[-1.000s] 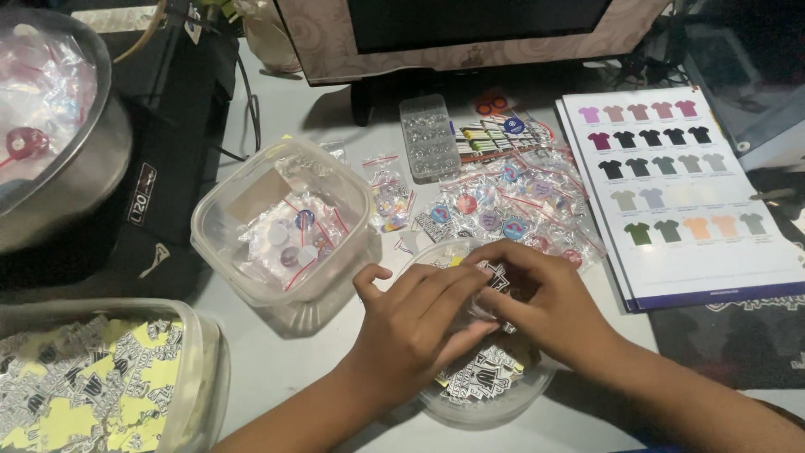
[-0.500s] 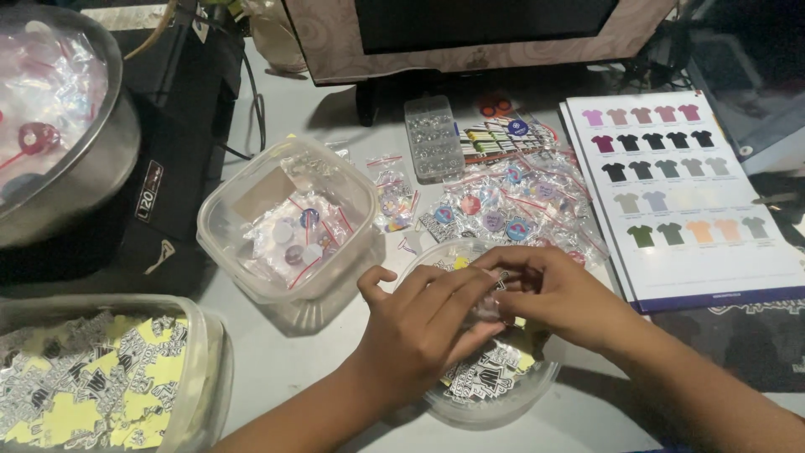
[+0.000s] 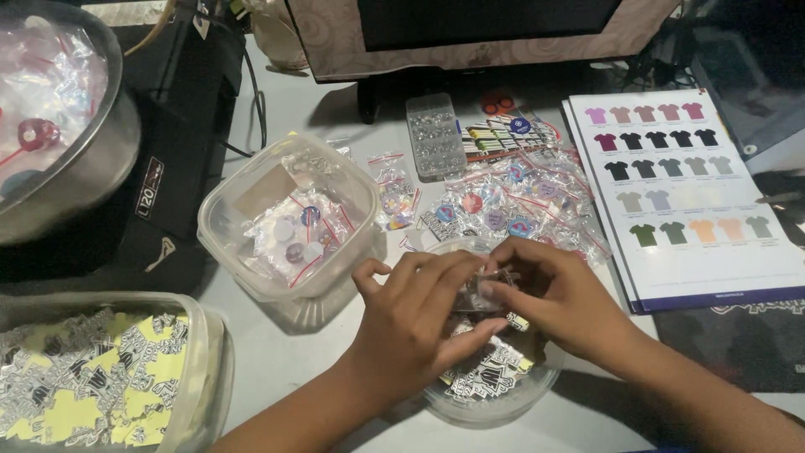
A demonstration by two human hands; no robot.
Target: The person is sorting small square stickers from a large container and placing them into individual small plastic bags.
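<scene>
Both of my hands meet over a round clear bowl (image 3: pixel 495 408) filled with black-and-white and yellow stickers. My left hand (image 3: pixel 419 323) and my right hand (image 3: pixel 560 295) pinch a small clear plastic bag (image 3: pixel 480 295) between their fingertips, just above the bowl. What is inside the bag cannot be made out. To the left stands a square clear tub (image 3: pixel 285 220) with small bagged round badges in it.
A pile of bagged badges (image 3: pixel 511 205) lies beyond the bowl. A colour chart of shirts (image 3: pixel 681 197) lies at right. A clear parts tray (image 3: pixel 434 147), a metal bowl (image 3: pixel 59 117) on a black box, and a tub of stickers (image 3: pixel 101 377) sit around.
My hands have stayed over the sticker bowl, fingers working the small bag. The view has shifted slightly; nothing else moved.
</scene>
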